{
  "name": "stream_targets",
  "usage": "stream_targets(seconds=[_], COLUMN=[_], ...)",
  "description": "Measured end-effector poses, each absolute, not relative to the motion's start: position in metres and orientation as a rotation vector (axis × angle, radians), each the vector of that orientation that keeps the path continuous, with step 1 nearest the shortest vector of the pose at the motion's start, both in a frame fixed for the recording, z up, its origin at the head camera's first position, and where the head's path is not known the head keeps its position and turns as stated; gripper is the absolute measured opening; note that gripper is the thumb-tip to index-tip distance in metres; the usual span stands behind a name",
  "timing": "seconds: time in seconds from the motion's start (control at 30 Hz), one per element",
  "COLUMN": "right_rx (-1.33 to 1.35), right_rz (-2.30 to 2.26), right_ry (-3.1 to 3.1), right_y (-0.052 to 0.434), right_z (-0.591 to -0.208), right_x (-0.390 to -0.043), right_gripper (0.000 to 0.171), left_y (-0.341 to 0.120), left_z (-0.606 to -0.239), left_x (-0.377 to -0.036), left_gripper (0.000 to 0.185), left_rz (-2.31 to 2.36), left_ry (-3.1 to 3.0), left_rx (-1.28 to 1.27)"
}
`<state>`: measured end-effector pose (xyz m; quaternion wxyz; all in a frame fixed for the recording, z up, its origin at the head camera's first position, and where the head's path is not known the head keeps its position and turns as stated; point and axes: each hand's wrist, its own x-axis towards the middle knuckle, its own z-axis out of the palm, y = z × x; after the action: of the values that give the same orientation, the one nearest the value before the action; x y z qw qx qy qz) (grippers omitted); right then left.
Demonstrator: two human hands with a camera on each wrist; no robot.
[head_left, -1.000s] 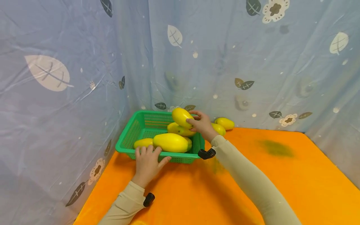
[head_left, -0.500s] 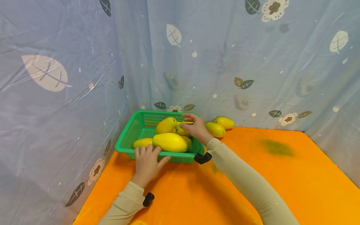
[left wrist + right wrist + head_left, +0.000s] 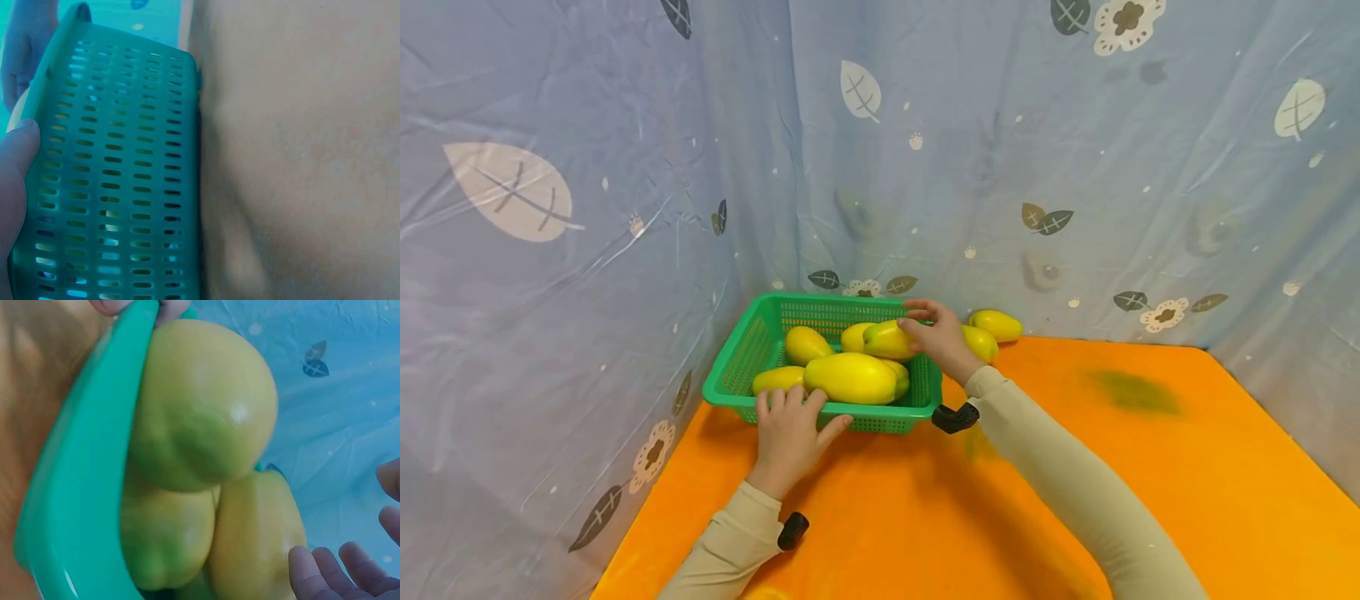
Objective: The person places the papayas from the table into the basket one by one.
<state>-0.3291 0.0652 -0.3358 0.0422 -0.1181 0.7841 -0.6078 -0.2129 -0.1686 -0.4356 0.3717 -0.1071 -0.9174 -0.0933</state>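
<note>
A green plastic basket (image 3: 730, 398) holds several yellow papayas; the largest, a long papaya (image 3: 850, 379), lies along its front side. My left hand (image 3: 790, 437) grips the front rim, fingers over the inside and thumb (image 3: 15, 153) outside. At the basket's right end, my right hand (image 3: 942, 340) has its fingers spread beside a papaya (image 3: 886, 340). The right wrist view shows nothing between those fingers (image 3: 356, 565); one fingertip overlaps the edge of a papaya (image 3: 253, 531), and contact is unclear. A rounder papaya (image 3: 805, 345) lies in the back left of the basket.
Two more papayas, one at the back (image 3: 997, 325) and one partly behind my right hand (image 3: 981, 343), lie outside the basket on the orange table (image 3: 1060, 467). A patterned curtain (image 3: 985, 167) hangs close behind and at the left.
My right hand has lowered and let go of the papaya it held above the basket. That papaya appears to have rolled left inside. The left hand has stayed on the rim.
</note>
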Motion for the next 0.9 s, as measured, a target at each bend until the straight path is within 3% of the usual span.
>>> stream_targets(seconds=[0.2, 0.5, 0.9], right_rx=[-0.333, -0.045, 0.272], right_rz=[-1.968, -2.084, -1.928], right_ry=[2.415, 2.503, 2.55], right_y=[0.088, 0.147, 0.192], right_z=[-0.325, -0.326, -0.397], right_x=[-0.34, -0.369, -0.379], right_gripper=[0.047, 0.055, 0.065], left_y=[-0.17, -0.174, -0.169], left_z=[-0.433, -0.432, -0.434], left_x=[-0.214, -0.215, -0.214], left_gripper=[0.048, 0.048, 0.048], left_rz=[-0.242, -0.224, -0.232], left_ry=[-2.349, -2.354, -2.383], left_rx=[-0.272, -0.263, -0.261])
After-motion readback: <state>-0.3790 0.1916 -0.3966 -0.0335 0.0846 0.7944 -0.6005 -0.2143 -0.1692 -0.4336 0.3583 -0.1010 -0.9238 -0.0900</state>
